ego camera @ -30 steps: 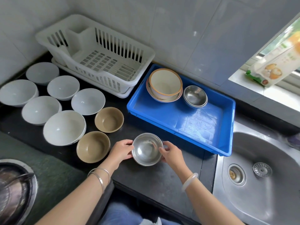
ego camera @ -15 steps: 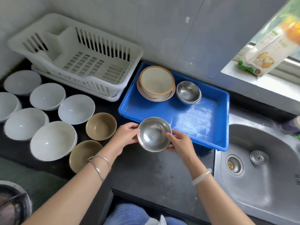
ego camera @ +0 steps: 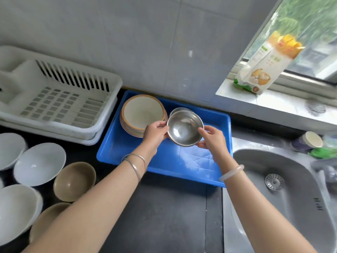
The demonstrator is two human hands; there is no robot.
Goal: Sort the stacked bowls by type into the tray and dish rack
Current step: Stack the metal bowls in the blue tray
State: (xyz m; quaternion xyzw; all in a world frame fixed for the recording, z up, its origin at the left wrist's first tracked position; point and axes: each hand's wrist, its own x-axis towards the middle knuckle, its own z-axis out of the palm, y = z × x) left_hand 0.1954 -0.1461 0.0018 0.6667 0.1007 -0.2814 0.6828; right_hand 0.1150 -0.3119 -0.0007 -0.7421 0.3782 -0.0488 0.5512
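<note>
Both hands hold one steel bowl (ego camera: 184,129) above the blue tray (ego camera: 164,167). My left hand (ego camera: 155,133) grips its left rim and my right hand (ego camera: 212,140) its right rim. Just behind it, mostly hidden, another steel bowl (ego camera: 177,109) rests in the tray. A cream bowl with an orange rim (ego camera: 143,114) sits stacked in the tray's back left corner. The white dish rack (ego camera: 54,101) stands to the left with nothing in it. White bowls (ego camera: 39,163) and two tan bowls (ego camera: 73,180) are spread on the black counter at the left.
A steel sink (ego camera: 284,189) lies to the right of the tray, with a cup (ego camera: 308,142) and green items at its back edge. A packet (ego camera: 262,64) stands on the window sill. Tiled wall runs behind the rack and tray.
Both hands lifted the steel bowl from the counter's front and carried it up and back over the blue tray, near the steel bowl resting there. The camera shifted right.
</note>
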